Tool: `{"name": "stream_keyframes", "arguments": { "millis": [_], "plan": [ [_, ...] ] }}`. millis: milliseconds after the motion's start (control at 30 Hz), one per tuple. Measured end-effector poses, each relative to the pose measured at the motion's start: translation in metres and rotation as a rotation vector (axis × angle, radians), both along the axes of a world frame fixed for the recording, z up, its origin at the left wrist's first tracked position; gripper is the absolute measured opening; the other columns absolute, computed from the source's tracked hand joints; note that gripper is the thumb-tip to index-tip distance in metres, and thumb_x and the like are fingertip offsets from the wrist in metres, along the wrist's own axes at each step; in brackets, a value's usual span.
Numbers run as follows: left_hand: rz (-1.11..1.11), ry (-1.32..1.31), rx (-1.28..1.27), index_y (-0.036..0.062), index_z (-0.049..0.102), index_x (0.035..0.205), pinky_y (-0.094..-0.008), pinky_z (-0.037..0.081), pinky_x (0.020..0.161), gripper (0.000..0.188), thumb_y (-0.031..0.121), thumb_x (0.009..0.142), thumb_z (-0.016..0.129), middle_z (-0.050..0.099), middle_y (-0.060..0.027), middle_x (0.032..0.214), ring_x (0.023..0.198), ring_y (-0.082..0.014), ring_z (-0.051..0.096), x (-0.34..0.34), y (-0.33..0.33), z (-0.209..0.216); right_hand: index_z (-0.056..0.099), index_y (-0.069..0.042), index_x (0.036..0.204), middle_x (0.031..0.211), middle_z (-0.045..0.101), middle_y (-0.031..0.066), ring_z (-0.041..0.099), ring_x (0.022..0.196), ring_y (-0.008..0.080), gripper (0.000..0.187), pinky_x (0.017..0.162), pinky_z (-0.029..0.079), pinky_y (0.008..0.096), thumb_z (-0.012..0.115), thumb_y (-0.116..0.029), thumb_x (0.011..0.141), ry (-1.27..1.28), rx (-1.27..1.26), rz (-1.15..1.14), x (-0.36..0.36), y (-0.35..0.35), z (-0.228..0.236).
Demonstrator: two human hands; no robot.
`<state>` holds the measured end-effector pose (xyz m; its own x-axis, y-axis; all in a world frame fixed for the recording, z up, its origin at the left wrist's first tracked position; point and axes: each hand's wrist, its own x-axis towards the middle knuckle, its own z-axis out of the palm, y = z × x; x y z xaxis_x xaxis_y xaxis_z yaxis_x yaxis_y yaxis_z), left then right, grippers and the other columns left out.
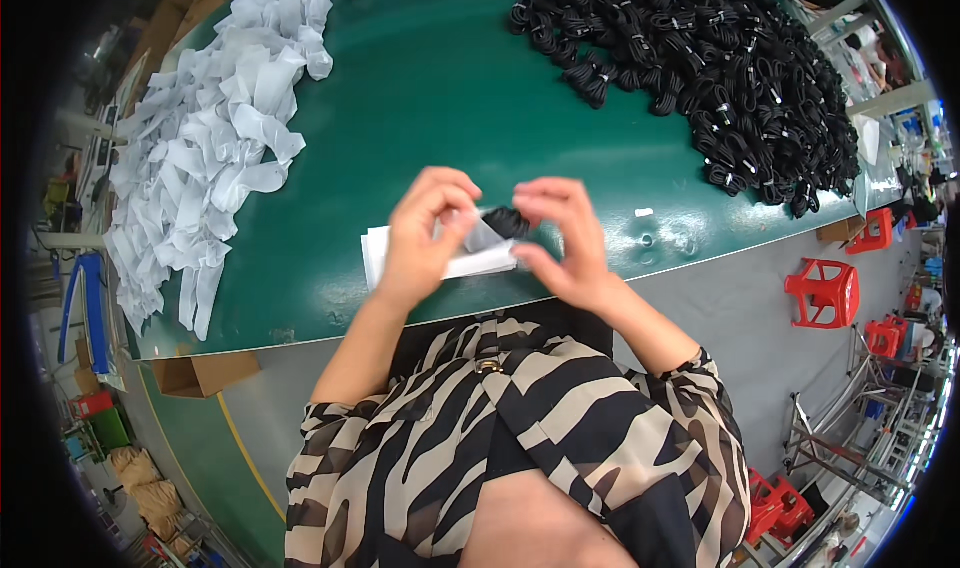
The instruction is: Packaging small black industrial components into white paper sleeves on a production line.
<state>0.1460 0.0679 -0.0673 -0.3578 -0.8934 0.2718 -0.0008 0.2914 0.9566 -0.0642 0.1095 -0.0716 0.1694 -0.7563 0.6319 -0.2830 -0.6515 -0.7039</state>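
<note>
Above the near edge of the green table, my left hand point(430, 230) pinches a small translucent plastic bag point(482, 236). A coiled black cable point(508, 222) sits at the bag's right end; how far it is inside the bag is hard to see. Around the cable's right side is my right hand point(568, 236), thumb and fingers well apart, the upper fingertips at the coil's edge. Beneath both hands lies a stack of flat white sheets or bags point(374, 252), partly covered by my left hand.
A long heap of whitish, crumpled translucent pouches point(215, 148) covers the table's left side. Many coiled black cables point(720, 68) are piled at the far right. A small white scrap point(644, 212) lies right of my hands. Red stools point(825, 293) stand on the floor beyond the table's right edge.
</note>
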Motion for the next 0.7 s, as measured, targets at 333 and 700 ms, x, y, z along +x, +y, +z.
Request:
{"name": "stream_keyframes", "arguments": {
  "millis": [333,700],
  "plan": [
    [0.221,0.192,-0.009,0.0002,0.064,0.102,-0.0184,0.036,0.071,0.013,0.012,0.098,0.062,0.058,-0.0001,0.113,0.082,-0.0026,0.046,0.04,-0.065,0.036,0.064,-0.016,0.111,0.104,0.059,0.017,0.064,0.082,0.04,0.026,0.07,0.055,0.0458,0.065,-0.037,0.096,0.675,0.15,-0.831,-0.104,-0.139,-0.049],
    [0.32,0.359,0.012,-0.0004,0.063,0.108,-0.0229,0.042,0.085,0.016,0.013,0.101,0.059,0.059,-0.0026,0.118,0.097,-0.0068,0.054,0.07,-0.09,0.037,0.055,-0.002,0.117,0.109,0.065,0.0201,0.063,0.1,0.0405,0.038,0.084,0.052,0.0453,0.071,-0.01,0.084,0.602,0.104,-0.719,-0.113,-0.104,-0.057]
  ]
}}
